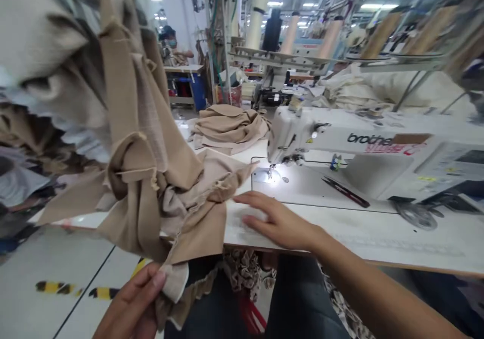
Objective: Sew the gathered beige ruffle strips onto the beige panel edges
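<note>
Left hand (130, 303) pinched on a frayed edge of bunched tan cloth (139, 178), held over the worktop (378, 241) edge, short of the needle (271, 167). Right hand (280, 220) open, flat on the worktop, before a Brother sewing machine (333, 132). Further tan cloth (229, 127) heaped beyond.

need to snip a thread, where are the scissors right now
In the head view, the scissors lie on the white table, in front of the brother sewing machine, beyond and to the right of the right hand.
</note>
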The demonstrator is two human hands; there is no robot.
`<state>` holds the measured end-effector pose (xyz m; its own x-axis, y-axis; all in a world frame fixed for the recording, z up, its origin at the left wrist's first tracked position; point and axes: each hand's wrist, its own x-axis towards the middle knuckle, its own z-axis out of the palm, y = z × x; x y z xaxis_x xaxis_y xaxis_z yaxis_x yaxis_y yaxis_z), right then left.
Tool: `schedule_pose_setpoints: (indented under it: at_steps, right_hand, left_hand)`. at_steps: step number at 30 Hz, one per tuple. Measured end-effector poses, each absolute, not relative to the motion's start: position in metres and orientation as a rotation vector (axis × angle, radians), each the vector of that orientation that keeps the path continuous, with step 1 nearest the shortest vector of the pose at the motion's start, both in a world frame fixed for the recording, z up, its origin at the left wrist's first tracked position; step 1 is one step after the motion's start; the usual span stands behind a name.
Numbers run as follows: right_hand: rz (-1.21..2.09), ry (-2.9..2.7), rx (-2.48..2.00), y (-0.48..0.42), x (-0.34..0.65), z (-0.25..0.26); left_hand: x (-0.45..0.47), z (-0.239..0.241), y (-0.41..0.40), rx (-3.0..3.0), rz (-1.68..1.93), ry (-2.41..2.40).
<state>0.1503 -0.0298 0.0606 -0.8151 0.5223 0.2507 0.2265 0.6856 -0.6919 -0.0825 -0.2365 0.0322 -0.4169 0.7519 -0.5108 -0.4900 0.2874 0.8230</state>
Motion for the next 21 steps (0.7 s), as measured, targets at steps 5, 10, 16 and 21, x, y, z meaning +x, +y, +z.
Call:
schedule_pose_setpoints:
  at_steps: [5,10,16,21]
  right_hand:
    - [0.989,-2.067,-1.186,-0.039,0.24,0.035]
    - [1.271,-2.027,-1.141,-0.085,0.244,0.031]
    - [1.892,-1.835,-0.914,-0.143,0.162,-0.034]
    - [2.113,-1.614,-0.815,-0.153,0.15,-0.061]
  left_hand:
    - [-0.074,0.037,-0.235,0.377,1.437,1.326]
    - [-0.054,0.048,-0.215,0.877,1.243,1.364]
    - [-0.028,0.065,-0.126,2.111,0.83,1.381]
    - [-0.034,0.041,-0.053,2.248,0.718,1.576]
